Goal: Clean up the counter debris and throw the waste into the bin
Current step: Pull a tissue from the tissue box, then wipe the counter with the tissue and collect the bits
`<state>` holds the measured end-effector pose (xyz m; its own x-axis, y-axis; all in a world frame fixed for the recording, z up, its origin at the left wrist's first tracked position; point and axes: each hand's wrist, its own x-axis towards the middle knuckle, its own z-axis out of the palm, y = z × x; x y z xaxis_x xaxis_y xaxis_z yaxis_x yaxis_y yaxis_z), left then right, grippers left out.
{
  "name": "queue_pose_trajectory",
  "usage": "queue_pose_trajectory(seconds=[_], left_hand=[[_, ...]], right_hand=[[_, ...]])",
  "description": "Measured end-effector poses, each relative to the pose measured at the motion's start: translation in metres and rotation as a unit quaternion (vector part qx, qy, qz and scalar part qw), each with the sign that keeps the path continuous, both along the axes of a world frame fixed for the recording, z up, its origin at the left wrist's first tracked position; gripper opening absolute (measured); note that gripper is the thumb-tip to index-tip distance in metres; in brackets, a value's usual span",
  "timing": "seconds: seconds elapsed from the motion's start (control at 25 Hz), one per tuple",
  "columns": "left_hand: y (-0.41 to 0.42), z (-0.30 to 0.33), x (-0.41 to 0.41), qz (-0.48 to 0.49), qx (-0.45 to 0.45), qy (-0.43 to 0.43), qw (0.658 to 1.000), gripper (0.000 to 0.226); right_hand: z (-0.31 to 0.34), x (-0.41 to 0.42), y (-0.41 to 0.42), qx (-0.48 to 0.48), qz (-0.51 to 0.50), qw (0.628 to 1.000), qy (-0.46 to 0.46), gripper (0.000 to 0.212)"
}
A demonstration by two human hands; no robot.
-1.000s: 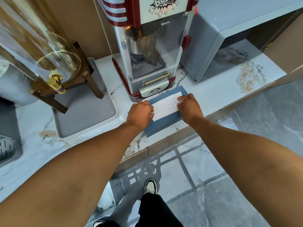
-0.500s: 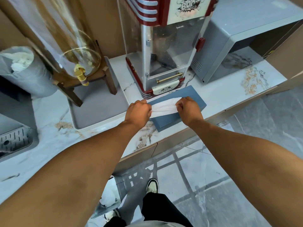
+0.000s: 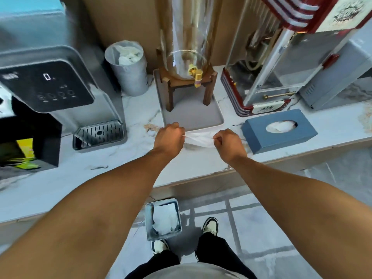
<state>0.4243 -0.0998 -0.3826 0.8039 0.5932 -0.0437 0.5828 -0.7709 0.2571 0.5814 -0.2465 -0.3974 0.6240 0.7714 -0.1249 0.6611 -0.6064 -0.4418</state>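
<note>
Left hand and right hand both closed into fists over the marble surface, each grip pinched tight on one end of a white tissue. Tissue stretched between the two fists, just above the surface, in front of the grey tray. On that tray, a wooden stand carrying a glass drink dispenser with a gold tap. To the right, just beside the right hand, a blue tissue box with a white sheet showing in its oval opening. Behind the box, a red-and-silver popcorn machine; further right, a grey microwave. To the left, a grey water dispenser with a slotted drip tray. Beside it, at the back, a small round bin lined with a bag and holding crumpled white paper. On the floor below the surface edge, a square bin with white tissue inside, near two shoes; no debris made out on the surface itself.
</note>
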Motion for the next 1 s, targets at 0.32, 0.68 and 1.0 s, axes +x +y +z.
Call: queue_pose_trajectory(seconds=[0.32, 0.68, 1.0], left_hand=[[0.067, -0.007, -0.143, 0.09, -0.011, 0.034, 0.995, 0.021], [0.103, -0.039, -0.209, 0.153, -0.036, 0.048, 0.986, 0.02], [0.1, -0.085, -0.212, 0.156, -0.011, 0.059, 0.986, 0.029]], right_hand=[[-0.017, -0.128, 0.086, 0.031, 0.066, 0.997, 0.032, 0.021], [-0.04, -0.177, 0.143, 0.029, 0.117, 0.992, 0.038, 0.02], [-0.071, -0.173, 0.149, 0.012, 0.119, 0.992, 0.038, 0.015]])
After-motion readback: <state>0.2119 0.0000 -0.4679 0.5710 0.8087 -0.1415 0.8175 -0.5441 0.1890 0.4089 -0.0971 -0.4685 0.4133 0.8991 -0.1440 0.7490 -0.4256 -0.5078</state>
